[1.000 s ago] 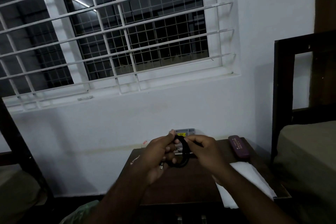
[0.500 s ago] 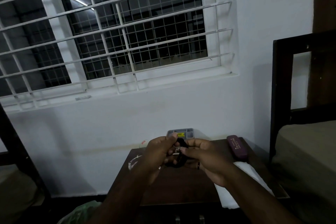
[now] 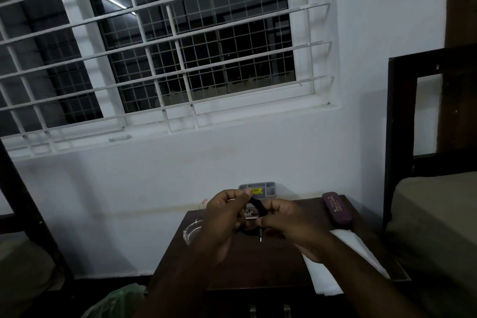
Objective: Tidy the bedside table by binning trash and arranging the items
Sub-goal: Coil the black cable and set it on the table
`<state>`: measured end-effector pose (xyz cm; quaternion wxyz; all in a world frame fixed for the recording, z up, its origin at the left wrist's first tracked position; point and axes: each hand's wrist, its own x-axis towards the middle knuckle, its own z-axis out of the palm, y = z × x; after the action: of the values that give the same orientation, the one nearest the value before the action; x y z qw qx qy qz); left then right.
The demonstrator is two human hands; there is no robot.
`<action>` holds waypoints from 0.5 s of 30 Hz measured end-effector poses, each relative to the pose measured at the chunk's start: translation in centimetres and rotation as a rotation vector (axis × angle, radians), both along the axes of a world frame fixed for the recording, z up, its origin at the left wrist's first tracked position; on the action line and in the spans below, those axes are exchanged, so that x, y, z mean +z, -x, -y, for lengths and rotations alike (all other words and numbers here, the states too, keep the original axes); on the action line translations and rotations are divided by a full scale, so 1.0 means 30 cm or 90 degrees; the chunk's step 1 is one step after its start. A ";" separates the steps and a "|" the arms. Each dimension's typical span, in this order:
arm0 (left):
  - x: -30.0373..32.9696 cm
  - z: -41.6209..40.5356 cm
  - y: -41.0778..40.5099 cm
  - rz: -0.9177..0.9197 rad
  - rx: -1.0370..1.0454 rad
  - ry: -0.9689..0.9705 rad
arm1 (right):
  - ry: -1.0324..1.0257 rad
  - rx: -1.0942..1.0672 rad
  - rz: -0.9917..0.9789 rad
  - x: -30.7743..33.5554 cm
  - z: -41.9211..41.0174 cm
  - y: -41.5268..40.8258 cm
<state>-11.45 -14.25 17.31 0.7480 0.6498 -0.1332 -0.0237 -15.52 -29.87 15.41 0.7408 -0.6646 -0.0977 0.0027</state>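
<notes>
Bedside table [image 3: 271, 263] sits under my arms, dark wood against the wall, and I judge I'm on the arranging step: coiling a black cable [image 3: 258, 207] so it can be set down neatly. White paper [image 3: 343, 258] lies on the right side, a maroon case [image 3: 336, 210] at the far right corner, a grey tray [image 3: 269, 188] at the back. My left hand [image 3: 227, 217] and right hand [image 3: 291, 224] are close together, both pinching the cable above the tabletop; next I should finish the loop and lay it down
</notes>
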 end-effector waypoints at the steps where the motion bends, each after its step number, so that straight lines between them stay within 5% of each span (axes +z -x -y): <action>1: -0.013 0.005 -0.003 -0.015 -0.001 0.011 | 0.006 -0.014 -0.010 -0.008 0.004 -0.007; 6: -0.096 0.033 -0.048 -0.092 0.023 -0.069 | 0.011 -0.081 -0.079 -0.068 0.081 -0.058; 15: -0.243 0.236 -0.174 0.033 0.021 -0.266 | -0.007 -0.327 -0.134 -0.182 0.258 -0.202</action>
<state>-6.24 -21.33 10.01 0.5937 0.7932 -0.1340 -0.0216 -9.46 -37.61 9.96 0.7269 -0.6596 0.1516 -0.1166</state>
